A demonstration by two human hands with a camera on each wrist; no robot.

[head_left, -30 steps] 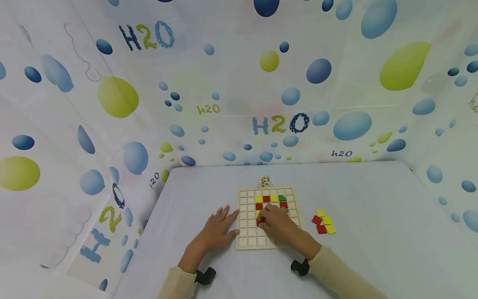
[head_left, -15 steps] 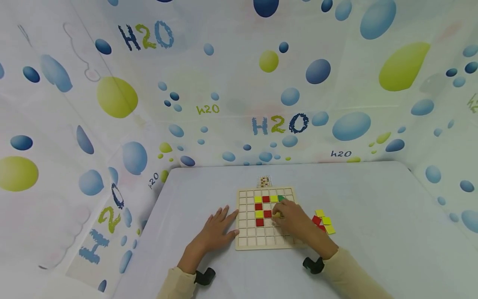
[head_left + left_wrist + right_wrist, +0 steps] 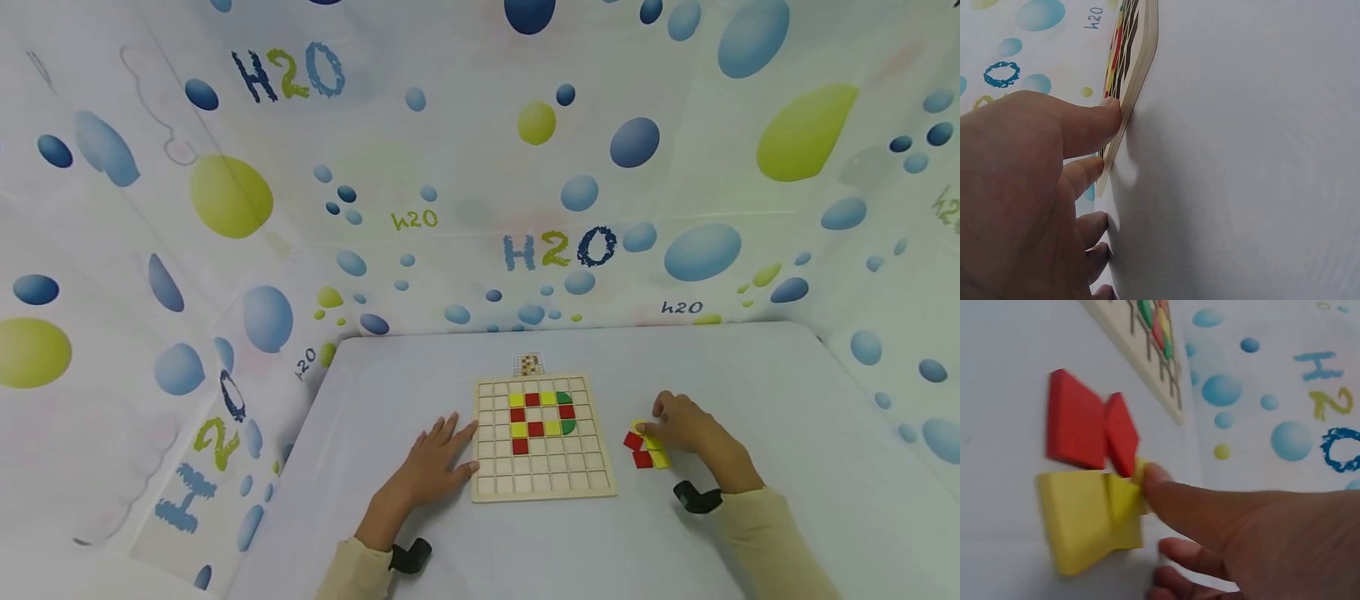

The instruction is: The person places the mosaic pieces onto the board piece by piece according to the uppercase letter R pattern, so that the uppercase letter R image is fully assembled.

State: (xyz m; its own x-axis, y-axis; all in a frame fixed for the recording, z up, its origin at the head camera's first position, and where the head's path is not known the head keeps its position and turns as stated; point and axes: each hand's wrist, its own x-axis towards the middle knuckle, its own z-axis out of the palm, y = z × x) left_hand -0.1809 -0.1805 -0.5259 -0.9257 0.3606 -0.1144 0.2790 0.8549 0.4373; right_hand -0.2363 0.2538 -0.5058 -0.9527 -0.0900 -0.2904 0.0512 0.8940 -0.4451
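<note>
A square wooden grid board (image 3: 493,468) lies on the table, with red, yellow and green tiles in some cells. My left hand (image 3: 435,462) is spread flat at its left side, thumb and index fingertip right at the board's edge (image 3: 1141,75). To the right of the board is a small group of loose square tiles, including a red tile (image 3: 642,459) and a yellow tile (image 3: 1082,519). Over this group is my right hand (image 3: 693,433), its thumb (image 3: 1159,478) on the farthest yellow tile (image 3: 1139,467). The right index fingertip is hidden behind the thumb in the right wrist view.
A small printed pattern card (image 3: 528,364) lies just behind the board. White cloth printed with blue and green drops (image 3: 537,123) hangs behind and beside the table. A dark wrist camera (image 3: 697,497) sits at the right cuff, another at the left.
My right hand has moved from the board rightward to the loose tiles, uncovering the yellow, red and green tiles in the board's middle. The left hand stays at the board's edge.
</note>
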